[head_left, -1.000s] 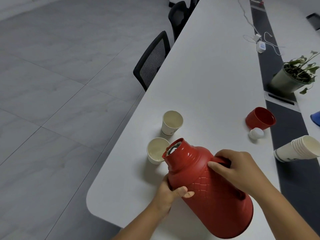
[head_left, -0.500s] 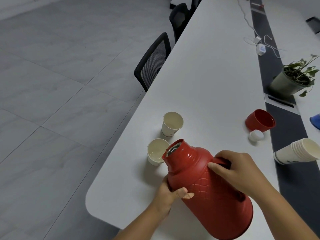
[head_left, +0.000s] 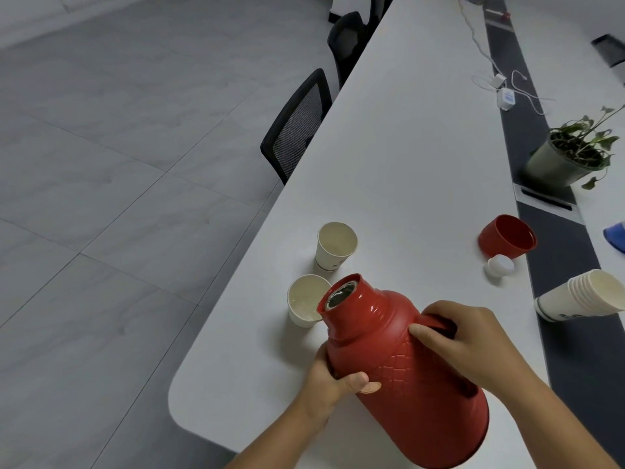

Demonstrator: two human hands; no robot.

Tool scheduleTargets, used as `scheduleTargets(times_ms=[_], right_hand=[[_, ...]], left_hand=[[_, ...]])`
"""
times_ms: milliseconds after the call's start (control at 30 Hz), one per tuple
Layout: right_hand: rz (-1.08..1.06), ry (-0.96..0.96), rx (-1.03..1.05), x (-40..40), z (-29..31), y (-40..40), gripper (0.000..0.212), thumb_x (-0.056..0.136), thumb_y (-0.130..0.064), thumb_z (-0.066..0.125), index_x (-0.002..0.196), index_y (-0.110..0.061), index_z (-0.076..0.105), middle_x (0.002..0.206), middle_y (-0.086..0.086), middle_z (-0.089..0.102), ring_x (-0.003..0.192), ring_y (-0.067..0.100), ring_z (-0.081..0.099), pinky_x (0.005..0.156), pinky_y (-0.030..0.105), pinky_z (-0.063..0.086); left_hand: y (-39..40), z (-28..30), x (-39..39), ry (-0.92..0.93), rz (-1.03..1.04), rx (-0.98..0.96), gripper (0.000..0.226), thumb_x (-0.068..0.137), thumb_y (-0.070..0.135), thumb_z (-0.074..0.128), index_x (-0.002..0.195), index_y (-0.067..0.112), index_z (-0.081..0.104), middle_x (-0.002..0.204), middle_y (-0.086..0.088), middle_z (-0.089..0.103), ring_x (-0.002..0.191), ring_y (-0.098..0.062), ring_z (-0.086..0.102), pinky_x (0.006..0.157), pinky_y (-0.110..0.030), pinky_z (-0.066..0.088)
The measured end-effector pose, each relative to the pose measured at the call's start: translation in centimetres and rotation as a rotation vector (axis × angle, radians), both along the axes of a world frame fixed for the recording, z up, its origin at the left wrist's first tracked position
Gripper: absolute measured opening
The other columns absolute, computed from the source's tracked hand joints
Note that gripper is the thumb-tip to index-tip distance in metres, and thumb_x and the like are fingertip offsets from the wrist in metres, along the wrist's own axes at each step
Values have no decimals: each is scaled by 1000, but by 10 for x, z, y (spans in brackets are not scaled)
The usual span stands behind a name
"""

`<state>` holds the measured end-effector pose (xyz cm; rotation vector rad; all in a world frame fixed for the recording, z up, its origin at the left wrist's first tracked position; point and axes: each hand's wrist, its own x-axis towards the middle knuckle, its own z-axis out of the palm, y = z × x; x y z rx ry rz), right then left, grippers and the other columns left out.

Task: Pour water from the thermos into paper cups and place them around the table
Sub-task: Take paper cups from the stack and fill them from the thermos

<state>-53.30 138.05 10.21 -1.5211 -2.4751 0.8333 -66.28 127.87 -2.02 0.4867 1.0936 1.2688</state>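
Observation:
A red thermos (head_left: 399, 374) is tilted, its open mouth over the rim of the near paper cup (head_left: 304, 301), which holds a little water. My right hand (head_left: 470, 343) grips the thermos handle. My left hand (head_left: 333, 379) supports the body from below and the left side. A second paper cup (head_left: 334, 247) stands upright just beyond the near one. The red thermos cap (head_left: 507, 236) and a white stopper (head_left: 500, 265) lie to the right. A stack of paper cups (head_left: 581, 296) lies on its side at the right edge.
The long white table (head_left: 406, 147) has a dark strip (head_left: 554, 231) along its middle. A potted plant (head_left: 571, 154) and a charger with cables (head_left: 505, 96) sit further back. Black mesh chairs (head_left: 297, 126) stand along the left edge, above grey floor tiles.
The thermos and both hands hold nearly the same pose. The view has shifted slightly; no stream of water is visible.

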Motion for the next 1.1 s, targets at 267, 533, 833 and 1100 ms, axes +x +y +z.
scheduleTargets(times_ms=[267,533,833,1100], right_hand=[[-49,188,22,15,-1,-6,25,71,-16,72,63,-34,58,58,-9,64,69,3,59,60,16,44],[-53,300,-17,32,-8,-8,30,72,-11,72,70,-37,58,69,-23,65,62,4,60,57,14,45],[-132,458,-214,69,-19,3,17,76,-1,65,77,-14,55,70,17,60,55,27,62,52,37,55],[-289,601,-291,88,-34,57,11,78,6,59,81,1,51,62,12,64,62,25,65,57,30,54]], left_hand=[[4,10,-9,122,-29,-1,104,24,32,85,118,20,42,116,-4,57,105,-18,60,73,-23,54],[10,19,-21,342,-44,49,95,25,29,87,110,35,45,116,10,57,106,-3,58,90,-28,52],[48,43,-20,576,-213,251,98,36,25,90,112,60,39,113,27,58,107,7,53,82,-6,42],[130,57,-12,668,-362,324,95,40,24,90,120,40,41,114,27,56,112,3,53,82,-5,40]])
